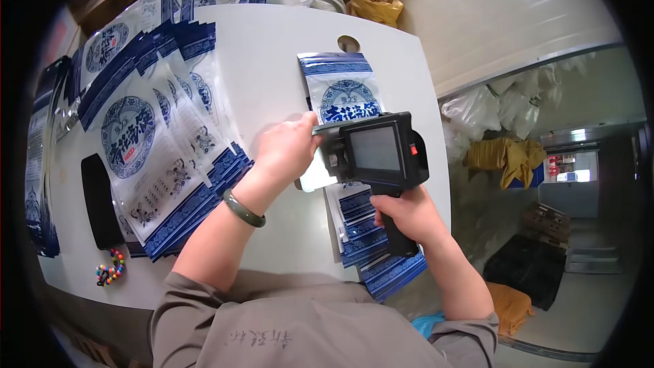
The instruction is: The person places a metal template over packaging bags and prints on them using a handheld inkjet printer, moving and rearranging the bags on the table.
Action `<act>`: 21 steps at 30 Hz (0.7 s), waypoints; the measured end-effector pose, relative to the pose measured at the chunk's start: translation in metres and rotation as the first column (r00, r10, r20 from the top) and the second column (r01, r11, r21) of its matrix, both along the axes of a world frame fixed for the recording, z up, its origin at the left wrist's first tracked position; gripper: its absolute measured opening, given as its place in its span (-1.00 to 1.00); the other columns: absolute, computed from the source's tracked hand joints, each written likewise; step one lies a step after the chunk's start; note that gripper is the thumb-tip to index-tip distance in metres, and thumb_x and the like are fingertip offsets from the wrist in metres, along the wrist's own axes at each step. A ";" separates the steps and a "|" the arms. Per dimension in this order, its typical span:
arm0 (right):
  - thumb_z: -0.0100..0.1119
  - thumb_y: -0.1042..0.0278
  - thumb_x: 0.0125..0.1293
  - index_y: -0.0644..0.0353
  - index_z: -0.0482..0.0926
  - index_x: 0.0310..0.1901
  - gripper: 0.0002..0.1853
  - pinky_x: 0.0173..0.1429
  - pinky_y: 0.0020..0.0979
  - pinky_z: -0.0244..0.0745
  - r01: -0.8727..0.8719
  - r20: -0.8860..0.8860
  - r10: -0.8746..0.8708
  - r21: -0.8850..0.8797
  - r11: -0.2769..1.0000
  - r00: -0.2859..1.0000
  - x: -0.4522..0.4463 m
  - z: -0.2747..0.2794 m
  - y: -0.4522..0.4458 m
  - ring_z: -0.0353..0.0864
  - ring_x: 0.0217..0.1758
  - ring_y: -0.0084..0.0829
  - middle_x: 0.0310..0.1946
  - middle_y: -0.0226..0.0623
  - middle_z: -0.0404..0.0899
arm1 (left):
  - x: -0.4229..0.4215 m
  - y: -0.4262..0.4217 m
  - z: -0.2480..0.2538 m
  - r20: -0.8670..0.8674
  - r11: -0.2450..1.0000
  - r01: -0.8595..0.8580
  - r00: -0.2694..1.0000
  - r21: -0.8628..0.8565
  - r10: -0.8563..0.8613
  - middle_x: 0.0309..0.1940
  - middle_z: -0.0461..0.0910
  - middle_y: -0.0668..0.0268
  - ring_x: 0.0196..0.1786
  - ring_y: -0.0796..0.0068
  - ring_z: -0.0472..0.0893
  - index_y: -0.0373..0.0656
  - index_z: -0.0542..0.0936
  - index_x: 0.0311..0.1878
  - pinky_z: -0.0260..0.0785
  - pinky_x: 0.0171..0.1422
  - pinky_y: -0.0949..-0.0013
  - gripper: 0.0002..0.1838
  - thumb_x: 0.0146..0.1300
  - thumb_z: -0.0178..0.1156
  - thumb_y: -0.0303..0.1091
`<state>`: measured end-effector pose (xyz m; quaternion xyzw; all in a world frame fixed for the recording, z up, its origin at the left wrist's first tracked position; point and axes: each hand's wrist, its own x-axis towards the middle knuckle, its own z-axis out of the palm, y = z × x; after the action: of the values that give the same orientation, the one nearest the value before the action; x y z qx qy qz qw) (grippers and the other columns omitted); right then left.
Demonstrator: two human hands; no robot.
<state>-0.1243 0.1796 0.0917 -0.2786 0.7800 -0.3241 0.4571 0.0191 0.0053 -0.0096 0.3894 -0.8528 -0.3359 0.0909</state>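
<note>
My right hand (411,214) grips the pistol handle of a black handheld inkjet printer (373,150), which has a grey screen and a red button. My left hand (289,144) is closed at the edge of a flat bright panel (316,173) with a rounded corner, perhaps a phone. The printer partly covers this panel, and most of my left fingers are hidden. Beneath both lies a blue-and-white printed plastic pouch (343,88), its upper part showing. More pouches (387,269) lie fanned out near my right wrist, partly covered by the printer.
A large overlapping pile of printed pouches (129,138) covers the left of the white table (266,44). A black curved case (102,201) and a colourful bead bracelet (111,269) lie near its front left. Yellow sacks (504,158) and clear bags (477,110) stand beyond the right edge.
</note>
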 end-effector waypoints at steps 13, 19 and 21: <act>0.22 0.46 0.28 0.39 0.56 -0.17 -0.83 -0.46 -0.38 0.57 0.060 -0.118 -0.044 0.135 0.989 0.992 -0.038 -0.011 0.000 0.60 -0.57 -0.47 -0.55 -0.27 0.58 | -0.001 0.000 -0.002 -0.053 1.000 0.015 0.998 0.008 -0.014 -0.26 0.73 0.10 -0.14 -0.04 0.71 -0.11 0.52 0.00 0.52 -0.05 0.00 -0.74 0.43 0.19 -0.15; 0.28 0.36 0.28 0.33 0.56 -0.17 -0.79 -0.42 -0.33 0.64 0.413 -0.012 -0.413 -0.037 0.910 0.910 -0.098 -0.011 0.049 0.68 -0.55 -0.34 -0.54 -0.22 0.61 | -0.001 0.001 0.005 -0.080 0.999 -0.023 0.996 0.040 0.026 -0.23 0.72 0.06 -0.13 -0.03 0.71 -0.16 0.56 -0.03 0.52 -0.04 0.04 -0.75 0.42 0.20 -0.18; 0.24 0.28 0.33 0.40 0.55 0.00 -0.66 -0.24 -0.34 0.70 0.447 0.083 -0.439 -0.203 0.871 0.895 -0.100 -0.012 0.068 0.76 -0.34 -0.27 -0.44 -0.12 0.68 | 0.000 -0.001 0.009 -0.140 0.992 -0.020 0.989 0.122 0.037 -0.25 0.71 0.03 -0.13 -0.01 0.72 -0.20 0.58 -0.04 0.52 -0.06 0.08 -0.75 0.42 0.21 -0.21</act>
<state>-0.2239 0.2480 0.0793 -0.1354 0.7751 -0.5079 0.3506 0.0195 0.0039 -0.0006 0.3814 -0.8166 -0.4124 0.1325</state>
